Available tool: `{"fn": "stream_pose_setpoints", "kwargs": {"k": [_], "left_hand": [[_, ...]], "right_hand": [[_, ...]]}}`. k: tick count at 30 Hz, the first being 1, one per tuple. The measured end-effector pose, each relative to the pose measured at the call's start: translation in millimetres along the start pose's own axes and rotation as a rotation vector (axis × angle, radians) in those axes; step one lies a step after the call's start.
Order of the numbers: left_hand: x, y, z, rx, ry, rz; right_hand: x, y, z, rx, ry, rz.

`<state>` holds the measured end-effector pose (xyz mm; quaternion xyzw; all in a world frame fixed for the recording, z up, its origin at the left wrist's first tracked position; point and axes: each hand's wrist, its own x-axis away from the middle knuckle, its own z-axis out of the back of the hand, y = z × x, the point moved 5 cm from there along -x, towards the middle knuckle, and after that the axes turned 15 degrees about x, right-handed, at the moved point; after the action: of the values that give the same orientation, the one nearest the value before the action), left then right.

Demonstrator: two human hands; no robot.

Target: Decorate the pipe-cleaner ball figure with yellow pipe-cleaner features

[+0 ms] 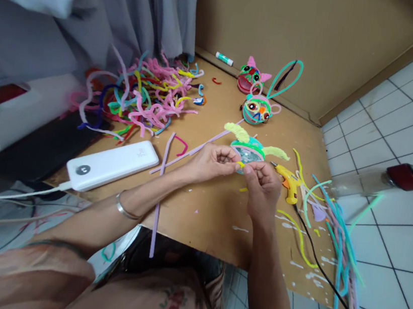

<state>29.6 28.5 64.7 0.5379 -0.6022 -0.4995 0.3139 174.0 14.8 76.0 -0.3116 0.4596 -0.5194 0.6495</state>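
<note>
My left hand (217,165) and my right hand (264,186) meet over the cardboard table, fingertips pinched together. Between them is a short yellow piece of pipe cleaner (241,164), gripped from both sides. Just behind the fingers sits a round craft ornament (248,152) with a clear front, green and pink trim, and two pale yellow ear-like pieces (237,130). The hands partly hide its lower part. To the right of my right hand lies a yellow glue gun (289,182), its nozzle pointing toward the ornament.
Two decorated animal-face ornaments (257,109) stand at the back, near a glue stick (224,58). A tangled heap of colourful pipe cleaners (149,96) fills the back left. A white power bank (112,165) lies in front of it. More pipe cleaners (340,233) hang over the right edge, beside the glue gun's cord (323,267).
</note>
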Motion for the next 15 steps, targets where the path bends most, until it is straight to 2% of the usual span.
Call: {"fn": "stream_pose_setpoints", "kwargs": {"k": [4, 9, 11, 15], "left_hand": [[0, -1, -0.9, -0.042, -0.01, -0.032], [1, 0, -3.9, -0.265, -0.08, -0.112], [1, 2, -3.4, -0.292, -0.092, -0.111], [1, 8, -0.8, -0.256, -0.08, -0.116]], "right_hand": [[0, 2, 2, 0.013, 0.005, -0.021], [-2, 1, 7, 0.037, 0.057, -0.02], [-3, 0, 8, 0.04, 0.063, -0.016], [-3, -1, 6, 0.09, -0.01, -0.016]]}}
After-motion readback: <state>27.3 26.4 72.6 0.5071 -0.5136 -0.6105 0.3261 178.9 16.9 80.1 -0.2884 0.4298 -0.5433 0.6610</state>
